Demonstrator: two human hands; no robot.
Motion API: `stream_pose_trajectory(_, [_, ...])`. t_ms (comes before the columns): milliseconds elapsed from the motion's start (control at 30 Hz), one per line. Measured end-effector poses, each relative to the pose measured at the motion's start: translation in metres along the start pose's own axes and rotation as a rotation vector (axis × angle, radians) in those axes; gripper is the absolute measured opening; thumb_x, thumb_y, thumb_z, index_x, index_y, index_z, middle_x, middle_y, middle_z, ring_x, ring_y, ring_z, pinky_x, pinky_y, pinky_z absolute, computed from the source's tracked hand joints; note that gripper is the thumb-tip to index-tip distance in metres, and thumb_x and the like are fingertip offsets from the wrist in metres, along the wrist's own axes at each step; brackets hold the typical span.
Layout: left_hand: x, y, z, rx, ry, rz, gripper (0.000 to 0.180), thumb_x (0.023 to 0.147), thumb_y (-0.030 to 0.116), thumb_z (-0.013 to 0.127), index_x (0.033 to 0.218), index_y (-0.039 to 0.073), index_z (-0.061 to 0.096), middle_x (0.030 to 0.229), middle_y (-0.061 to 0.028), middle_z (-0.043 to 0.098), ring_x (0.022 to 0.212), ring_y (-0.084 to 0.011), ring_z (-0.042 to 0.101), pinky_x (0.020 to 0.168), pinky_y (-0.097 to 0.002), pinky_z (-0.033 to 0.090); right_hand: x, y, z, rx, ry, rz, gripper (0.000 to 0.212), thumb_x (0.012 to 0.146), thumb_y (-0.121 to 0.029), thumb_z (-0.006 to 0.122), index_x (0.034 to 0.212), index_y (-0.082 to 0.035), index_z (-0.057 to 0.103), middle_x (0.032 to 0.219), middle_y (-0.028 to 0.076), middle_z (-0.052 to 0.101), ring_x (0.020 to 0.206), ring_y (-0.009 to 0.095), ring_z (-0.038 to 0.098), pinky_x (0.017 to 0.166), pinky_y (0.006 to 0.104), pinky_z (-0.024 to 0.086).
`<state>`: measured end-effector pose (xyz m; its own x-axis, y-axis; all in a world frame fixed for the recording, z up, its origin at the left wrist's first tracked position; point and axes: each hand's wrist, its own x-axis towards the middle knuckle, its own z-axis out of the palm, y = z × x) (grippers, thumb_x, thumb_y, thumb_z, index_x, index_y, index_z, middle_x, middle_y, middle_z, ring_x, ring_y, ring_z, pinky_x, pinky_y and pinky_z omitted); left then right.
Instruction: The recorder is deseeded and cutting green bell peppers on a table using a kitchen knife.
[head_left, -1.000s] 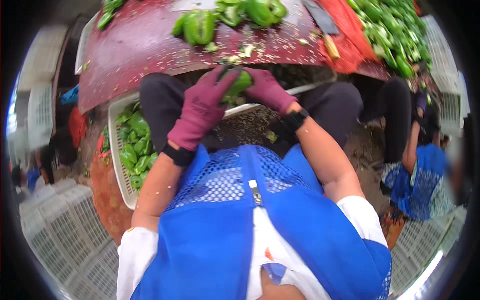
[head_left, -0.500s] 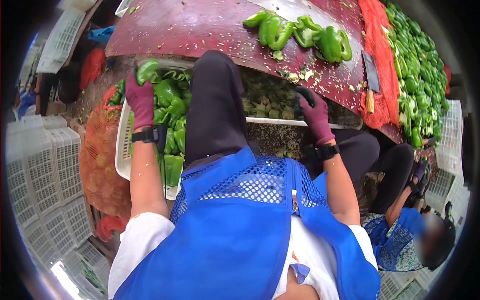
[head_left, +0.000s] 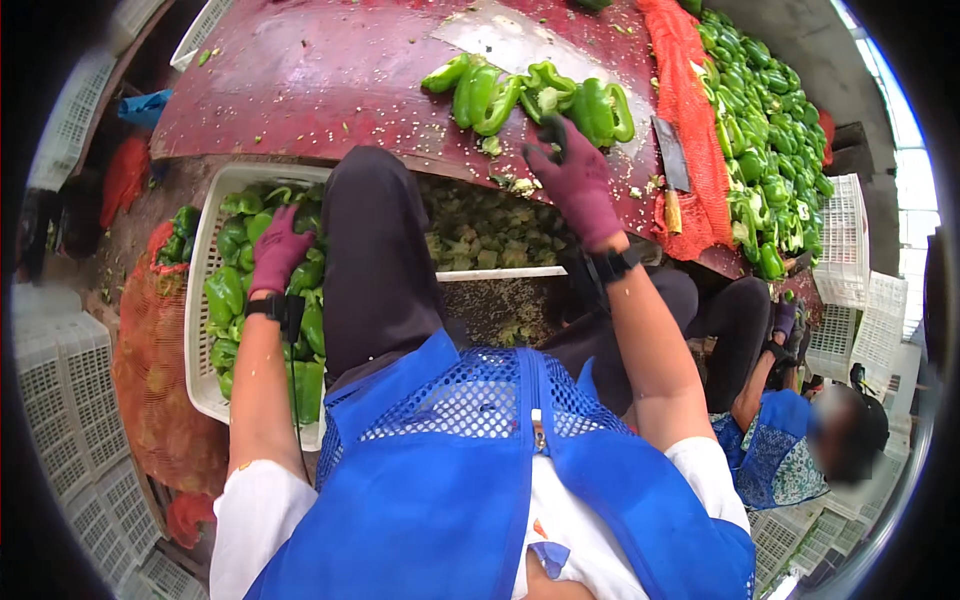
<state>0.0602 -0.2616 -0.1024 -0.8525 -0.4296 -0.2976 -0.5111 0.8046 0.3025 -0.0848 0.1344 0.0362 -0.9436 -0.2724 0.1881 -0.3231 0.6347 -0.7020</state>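
Observation:
My left hand (head_left: pixel 280 250), in a maroon glove, rests among green bell peppers (head_left: pixel 223 297) in a white plastic crate (head_left: pixel 193 335). Its fingers are stretched out; no pepper shows in its grip. Over the near edge of the red table (head_left: pixel 300 90), my right hand (head_left: pixel 578 185), gloved in maroon with dark fingertips, has its thumb and fingers apart. Its fingertips come close to an opened green pepper (head_left: pixel 602 112), and I cannot tell whether they touch it. Left of that pepper lie more cut pepper pieces (head_left: pixel 487 98), with pale seeds scattered around.
A cleaver (head_left: pixel 671 155) lies beside red netting (head_left: pixel 690 120). Beyond is a big heap of green peppers (head_left: pixel 765 140). Below the table edge, a second crate (head_left: pixel 500 272) holds pepper scraps. A full mesh sack (head_left: pixel 160 370) stands at left; a co-worker (head_left: pixel 790 440) sits at right.
My left hand has let go of the green pepper piece and come down into the crate. My right hand has moved up from the scrap crate toward the cut peppers. The view has shifted.

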Motion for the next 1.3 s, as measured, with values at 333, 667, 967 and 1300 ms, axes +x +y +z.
stream_pose_trajectory(333, [-0.058,0.139,-0.083,-0.728,0.47,0.472,0.061,0.084,0.009,0.068,0.139,0.004,0.043,0.134,-0.0132,0.054,0.12,-0.019,0.053,0.098,-0.0299,0.043,0.108,0.001,0.044,-0.717,-0.206,-0.148,0.071,0.076,-0.035,0.07,0.137,-0.013,0.041,0.132,0.015,0.051,0.119,0.032,0.051,0.099,0.0418,0.043])
stream_pose_trajectory(667, [0.048,0.301,0.007,-0.26,0.252,0.388,0.077,0.081,0.03,0.064,0.147,0.014,0.027,0.143,-0.0252,0.037,0.12,-0.0403,0.05,0.097,-0.0463,0.044,0.039,0.063,0.045,-0.393,-0.056,-0.027,0.061,0.082,-0.041,0.066,0.133,-0.016,0.044,0.124,0.016,0.053,0.109,0.036,0.057,0.091,0.0447,0.047])
stream_pose_trajectory(967, [0.077,0.265,0.017,-0.777,0.186,0.463,0.058,0.081,0.012,0.058,0.137,0.006,0.043,0.119,-0.024,0.059,0.112,-0.0395,0.056,0.093,-0.0427,0.046,0.01,0.076,0.014,-0.361,0.102,-0.104,0.054,0.08,-0.038,0.067,0.124,-0.012,0.052,0.109,0.015,0.058,0.097,0.034,0.06,0.085,0.0459,0.047])
stream_pose_trajectory(1300, [-0.015,0.325,0.007,-0.309,0.455,0.729,0.051,0.082,0.012,0.068,0.128,0.0,0.053,0.121,-0.019,0.062,0.113,-0.0268,0.06,0.093,-0.0339,0.047,0.032,0.063,0.034,-0.068,0.186,-0.007,0.066,0.075,-0.031,0.072,0.13,-0.009,0.041,0.123,0.023,0.049,0.096,0.04,0.062,0.079,0.046,0.053])
